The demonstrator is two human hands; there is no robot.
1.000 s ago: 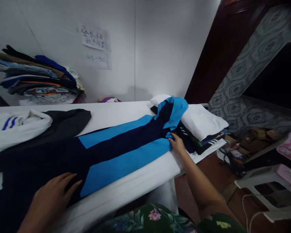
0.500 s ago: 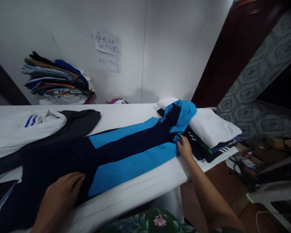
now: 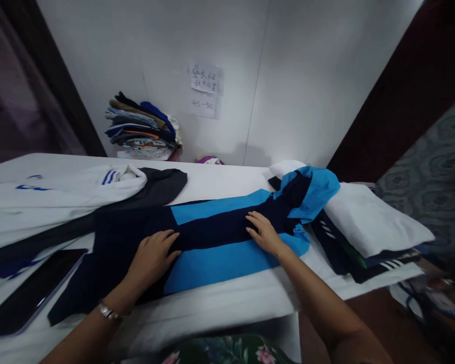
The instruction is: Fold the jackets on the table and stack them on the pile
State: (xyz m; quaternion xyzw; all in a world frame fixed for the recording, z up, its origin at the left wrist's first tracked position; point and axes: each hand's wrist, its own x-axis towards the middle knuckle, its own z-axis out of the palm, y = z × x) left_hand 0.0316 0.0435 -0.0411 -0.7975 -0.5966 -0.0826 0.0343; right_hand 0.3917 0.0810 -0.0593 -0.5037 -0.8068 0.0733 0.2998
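A hooded jacket (image 3: 220,225), navy with bright blue panels, lies lengthwise along the table with its sides folded inward. Its blue hood (image 3: 324,189) is bunched at the right end against a folded pile. My left hand (image 3: 153,255) rests on the navy part left of the middle, fingers apart, with a bracelet at the wrist. Flat on the navy strip nearer the hood lies my right hand (image 3: 263,232), its fingers spread. Neither hand grips the cloth.
Folded clothes topped by a white garment (image 3: 375,220) stand at the table's right end. A white sweatshirt (image 3: 68,187) and dark garment (image 3: 167,182) lie at the left, near a phone-like black device (image 3: 34,290). Behind the table rises a clothes stack (image 3: 144,126).
My right hand has left the jacket's collar edge and moved left onto its middle. My left hand has opened out on the cloth. The view has turned left.
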